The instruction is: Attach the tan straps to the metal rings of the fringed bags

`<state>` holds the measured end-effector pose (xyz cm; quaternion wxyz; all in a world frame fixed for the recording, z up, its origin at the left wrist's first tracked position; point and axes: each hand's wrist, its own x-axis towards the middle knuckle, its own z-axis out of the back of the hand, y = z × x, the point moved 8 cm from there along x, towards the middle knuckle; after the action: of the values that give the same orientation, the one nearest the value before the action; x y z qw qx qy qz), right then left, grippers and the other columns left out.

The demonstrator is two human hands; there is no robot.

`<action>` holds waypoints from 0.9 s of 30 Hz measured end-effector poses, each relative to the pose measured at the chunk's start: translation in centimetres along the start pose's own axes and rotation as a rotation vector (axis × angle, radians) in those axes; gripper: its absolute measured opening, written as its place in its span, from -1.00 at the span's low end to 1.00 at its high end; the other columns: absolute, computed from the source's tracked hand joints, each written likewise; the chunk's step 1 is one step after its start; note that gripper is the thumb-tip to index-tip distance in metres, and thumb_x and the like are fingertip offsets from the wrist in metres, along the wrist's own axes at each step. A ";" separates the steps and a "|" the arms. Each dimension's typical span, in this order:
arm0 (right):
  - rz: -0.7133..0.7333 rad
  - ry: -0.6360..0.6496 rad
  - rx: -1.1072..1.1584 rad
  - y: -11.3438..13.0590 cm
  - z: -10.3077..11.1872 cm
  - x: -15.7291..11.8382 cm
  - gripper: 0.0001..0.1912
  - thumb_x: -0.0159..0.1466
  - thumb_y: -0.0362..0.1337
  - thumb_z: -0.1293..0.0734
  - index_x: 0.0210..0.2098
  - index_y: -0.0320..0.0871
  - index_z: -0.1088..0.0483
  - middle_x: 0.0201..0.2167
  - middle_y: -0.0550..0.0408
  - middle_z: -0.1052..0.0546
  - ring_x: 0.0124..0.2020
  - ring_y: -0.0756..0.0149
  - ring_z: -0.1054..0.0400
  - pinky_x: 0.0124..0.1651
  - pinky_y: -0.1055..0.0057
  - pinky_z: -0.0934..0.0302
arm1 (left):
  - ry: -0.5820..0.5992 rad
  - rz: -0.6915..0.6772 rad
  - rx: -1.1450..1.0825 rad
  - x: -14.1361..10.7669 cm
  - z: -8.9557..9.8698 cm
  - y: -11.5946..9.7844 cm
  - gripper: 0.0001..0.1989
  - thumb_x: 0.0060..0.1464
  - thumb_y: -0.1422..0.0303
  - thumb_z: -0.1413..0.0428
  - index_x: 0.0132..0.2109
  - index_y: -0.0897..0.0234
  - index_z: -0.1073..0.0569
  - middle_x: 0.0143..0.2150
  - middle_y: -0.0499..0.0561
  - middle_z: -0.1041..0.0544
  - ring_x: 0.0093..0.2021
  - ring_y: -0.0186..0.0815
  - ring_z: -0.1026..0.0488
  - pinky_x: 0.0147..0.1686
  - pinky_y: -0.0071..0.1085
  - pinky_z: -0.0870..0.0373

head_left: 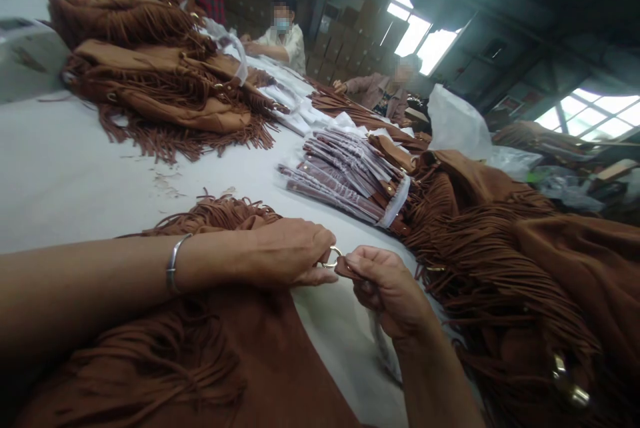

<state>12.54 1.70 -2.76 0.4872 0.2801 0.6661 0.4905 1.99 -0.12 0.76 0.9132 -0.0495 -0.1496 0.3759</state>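
Observation:
My left hand [295, 253] pinches a gold metal ring [334, 257] between thumb and fingers. Facing it, my right hand [383, 281] grips the brown end of a strap [346, 269], which meets the ring; whether the two are linked I cannot tell. A length of the strap in whitish wrapping hangs below my right hand. Under my left forearm lies a brown fringed bag [280, 355], its fringe [215, 213] showing on the far side of the arm too.
Brown fringed bags [165, 88] are heaped at the back left. A bundle of plastic-wrapped straps [345, 178] lies mid-table, beside more fringed bags [505, 241] on the right. Several people work across the white table [135, 181]. Clear plastic [457, 121] stands at the right.

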 end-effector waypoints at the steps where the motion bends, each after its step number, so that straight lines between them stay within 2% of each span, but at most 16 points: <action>1: 0.020 -0.028 -0.063 0.4 0.1 -0.2 -0.70 0.03 -0.14 -0.38 -0.59 -0.21 -0.24 -0.75 0.32 -0.17 -0.76 0.62 0.17 -0.70 0.59 0.37 | -0.004 0.033 0.025 0.0 -0.2 0.2 -0.71 0.14 0.14 0.04 -0.24 0.33 -0.30 -0.33 0.08 -0.43 -0.37 -0.19 -0.38 -0.40 -0.34 -0.28; 3: 0.101 -0.071 -0.256 1.6 0.2 -0.9 -0.71 0.10 -0.13 -0.31 -0.59 -0.22 -0.29 -0.76 0.30 -0.16 -0.75 0.59 0.14 -0.70 0.57 0.30 | -0.001 0.059 0.045 0.1 -0.5 0.3 -0.75 0.16 0.18 0.06 -0.27 0.31 -0.29 -0.35 0.06 -0.41 -0.38 -0.21 -0.37 -0.41 -0.34 -0.26; 5: 0.243 -0.109 -0.563 3.3 -0.1 -1.9 -0.73 0.16 -0.15 -0.26 -0.53 -0.23 -0.36 -0.71 0.25 -0.23 -0.71 0.52 0.00 -0.66 0.55 0.14 | 0.001 0.056 0.028 0.2 -0.5 0.3 -0.74 0.17 0.18 0.08 -0.28 0.29 -0.28 -0.35 0.04 -0.40 -0.38 -0.22 -0.35 -0.40 -0.35 -0.26; 7: 0.421 -0.145 -0.919 4.8 -0.9 -3.2 -0.81 0.16 -0.21 -0.28 -0.30 -0.21 -0.41 -0.56 0.17 -0.38 -0.57 0.41 -0.22 -0.53 0.50 -0.06 | 0.008 0.063 -0.009 0.2 -0.5 0.3 -0.73 0.18 0.16 0.11 -0.28 0.29 -0.28 -0.35 0.02 -0.39 -0.40 -0.25 -0.33 -0.40 -0.36 -0.25; 8: 0.510 -0.166 -1.091 5.4 -1.5 -3.8 -0.76 0.15 -0.27 -0.29 -0.18 -0.18 -0.38 -0.46 0.13 -0.44 -0.47 0.35 -0.30 -0.45 0.46 -0.12 | 0.015 0.070 -0.033 0.2 -0.4 0.4 -0.72 0.19 0.16 0.12 -0.28 0.29 -0.28 -0.35 0.01 -0.38 -0.40 -0.26 -0.32 -0.40 -0.36 -0.24; 9: 0.599 -0.193 -1.248 5.7 -2.1 -4.3 -0.70 0.15 -0.34 -0.28 -0.10 -0.16 -0.34 -0.37 0.09 -0.46 -0.38 0.29 -0.34 -0.38 0.42 -0.15 | 0.021 0.081 -0.060 0.2 -0.3 0.5 -0.71 0.20 0.15 0.14 -0.28 0.29 -0.28 -0.35 0.01 -0.38 -0.39 -0.27 -0.32 -0.39 -0.37 -0.24; 11: 0.759 -0.253 -1.507 5.7 -3.1 -4.9 -0.67 0.16 -0.46 -0.24 -0.07 -0.17 -0.32 -0.30 0.03 -0.47 -0.31 0.23 -0.36 -0.34 0.38 -0.16 | 0.032 0.100 -0.125 0.1 -0.2 0.9 -0.69 0.21 0.15 0.16 -0.28 0.29 -0.28 -0.35 -0.01 -0.37 -0.39 -0.30 -0.31 -0.37 -0.39 -0.24; 14: 0.910 -0.351 -1.752 4.9 -4.0 -4.7 -0.68 0.17 -0.52 -0.19 -0.08 -0.25 -0.31 -0.35 -0.02 -0.46 -0.37 0.19 -0.36 -0.41 0.37 -0.14 | 0.067 0.114 -0.234 0.0 -0.1 1.3 -0.68 0.22 0.15 0.19 -0.31 0.29 -0.27 -0.36 -0.02 -0.38 -0.39 -0.33 -0.31 -0.36 -0.42 -0.23; 17: 0.851 -0.395 -1.844 3.9 -3.8 -3.3 -0.82 0.20 -0.51 -0.19 -0.22 -0.23 -0.31 -0.48 0.04 -0.44 -0.50 0.23 -0.35 -0.51 0.39 -0.05 | 0.158 0.111 -0.354 0.0 -0.4 1.4 -0.70 0.23 0.18 0.21 -0.27 0.28 -0.27 -0.35 -0.02 -0.43 -0.35 -0.33 -0.34 -0.31 -0.43 -0.24; 18: 0.782 -0.381 -1.862 3.6 -3.6 -2.8 -0.87 0.21 -0.50 -0.19 -0.31 -0.19 -0.30 -0.52 0.07 -0.43 -0.53 0.24 -0.35 -0.53 0.39 -0.01 | 0.195 0.106 -0.377 -0.1 -0.6 1.4 -0.70 0.23 0.18 0.21 -0.25 0.28 -0.27 -0.34 -0.02 -0.44 -0.34 -0.32 -0.35 -0.29 -0.42 -0.24; 20: 0.622 -0.324 -1.894 3.1 -3.2 -1.9 -0.86 0.25 -0.47 -0.18 -0.41 -0.14 -0.24 -0.55 0.11 -0.43 -0.55 0.25 -0.37 -0.55 0.40 0.05 | 0.254 0.090 -0.363 -0.1 -0.8 1.2 -0.69 0.23 0.17 0.22 -0.22 0.28 -0.28 -0.33 0.01 -0.45 -0.31 -0.29 -0.36 -0.26 -0.39 -0.25; 23: 0.467 -0.223 -1.945 3.4 -3.1 -1.7 -0.86 0.27 -0.48 -0.15 -0.37 -0.14 -0.21 -0.52 0.11 -0.46 -0.51 0.23 -0.41 -0.55 0.41 0.09 | 0.314 0.065 -0.281 -0.1 -1.1 0.8 -0.66 0.23 0.16 0.24 -0.23 0.30 -0.30 -0.30 0.07 -0.43 -0.30 -0.25 -0.35 -0.27 -0.37 -0.26; 27: 0.454 -0.102 -1.996 5.2 -4.1 -2.2 -0.83 0.25 -0.52 -0.13 -0.34 -0.15 -0.24 -0.48 0.08 -0.49 -0.48 0.21 -0.43 -0.55 0.41 0.12 | 0.300 0.033 -0.259 0.0 -1.1 0.1 -0.67 0.22 0.19 0.24 -0.26 0.30 -0.29 -0.31 0.08 -0.41 -0.32 -0.24 -0.34 -0.24 -0.34 -0.26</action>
<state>9.01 0.13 3.11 0.4216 -0.1131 -0.1360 0.8894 2.22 0.00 -0.28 0.9049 -0.2243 -0.0582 0.3571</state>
